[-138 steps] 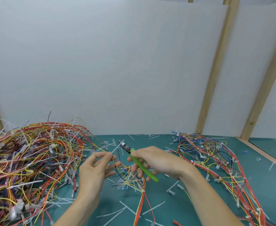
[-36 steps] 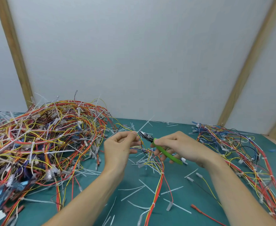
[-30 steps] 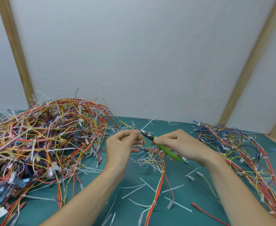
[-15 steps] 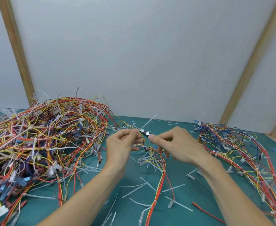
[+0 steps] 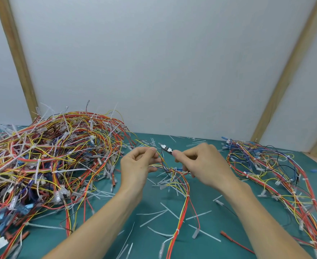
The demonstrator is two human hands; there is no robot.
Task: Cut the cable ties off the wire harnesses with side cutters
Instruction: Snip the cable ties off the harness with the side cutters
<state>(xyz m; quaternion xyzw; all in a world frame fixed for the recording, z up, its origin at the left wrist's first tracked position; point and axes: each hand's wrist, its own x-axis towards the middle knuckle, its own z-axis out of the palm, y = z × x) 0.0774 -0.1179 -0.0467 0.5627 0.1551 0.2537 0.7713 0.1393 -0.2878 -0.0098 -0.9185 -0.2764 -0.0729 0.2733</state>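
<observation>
Near edge of worktop (image 5: 219,245): cut white ties (image 5: 152,218) scattered loose; a red-and-yellow wire harness (image 5: 180,217) runs from the near edge up to the hands, one tie still around it low down.

Middle of worktop, left hand (image 5: 137,165): fingers curled, pinching thin yellow wires of the harness at thumb and forefinger.

Middle of worktop, right hand (image 5: 200,163): curled around the cutters (image 5: 166,148); only the small metal nose shows past the fingertips, the handles hidden in the fist. Whether the blades are apart cannot be told.

Risk, judged: the nose sits just beside the left fingertips and the loose yellow and black strands, so a squeeze aimed slightly off could nick insulation or cut a wire rather than a tie. The tie being aimed at is not visible, which adds to this. A snipped end could also spring off among the scraps.

Far left of worktop: large tangled pile of harnesses (image 5: 47,156), many ties still on.

Far right of worktop: second, flatter pile (image 5: 273,174), some ties showing.
</observation>
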